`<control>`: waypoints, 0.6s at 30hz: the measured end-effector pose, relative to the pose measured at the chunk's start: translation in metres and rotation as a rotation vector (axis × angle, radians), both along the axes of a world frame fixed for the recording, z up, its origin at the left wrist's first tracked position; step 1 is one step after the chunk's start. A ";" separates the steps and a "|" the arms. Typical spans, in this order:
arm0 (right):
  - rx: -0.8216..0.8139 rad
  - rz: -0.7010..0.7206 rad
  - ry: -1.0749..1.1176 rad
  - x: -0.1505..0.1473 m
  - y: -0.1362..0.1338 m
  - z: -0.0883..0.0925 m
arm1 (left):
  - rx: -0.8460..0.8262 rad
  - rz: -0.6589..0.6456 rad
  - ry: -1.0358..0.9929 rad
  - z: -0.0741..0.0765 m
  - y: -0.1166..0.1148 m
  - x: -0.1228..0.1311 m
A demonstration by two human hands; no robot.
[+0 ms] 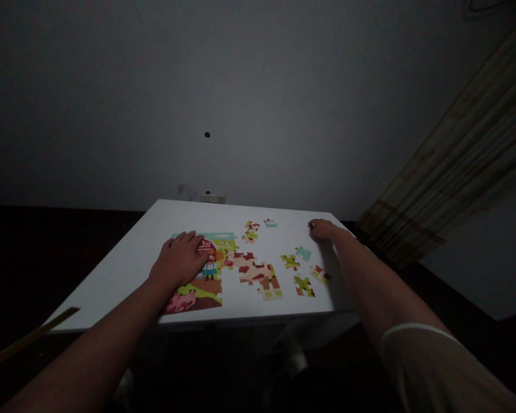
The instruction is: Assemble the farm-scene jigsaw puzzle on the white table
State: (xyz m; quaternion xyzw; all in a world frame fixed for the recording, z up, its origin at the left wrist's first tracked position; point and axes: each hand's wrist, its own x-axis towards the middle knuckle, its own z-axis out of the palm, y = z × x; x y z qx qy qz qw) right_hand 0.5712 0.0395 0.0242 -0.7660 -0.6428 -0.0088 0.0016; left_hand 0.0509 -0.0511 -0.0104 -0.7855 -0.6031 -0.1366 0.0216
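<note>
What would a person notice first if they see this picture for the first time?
The bright, partly joined farm puzzle on the white table stands out against the dark room. The left hand lies flat on its left part, while the right hand rests near the far right edge, with loose pieces scattered between them.

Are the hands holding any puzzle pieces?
No piece is gripped. The left hand lies flat on the joined puzzle. The right hand rests on the table, beyond the loose pieces.
</note>
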 end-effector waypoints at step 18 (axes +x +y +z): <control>0.283 0.372 1.018 -0.161 -0.155 0.004 | -0.018 -0.004 -0.038 0.003 -0.002 0.002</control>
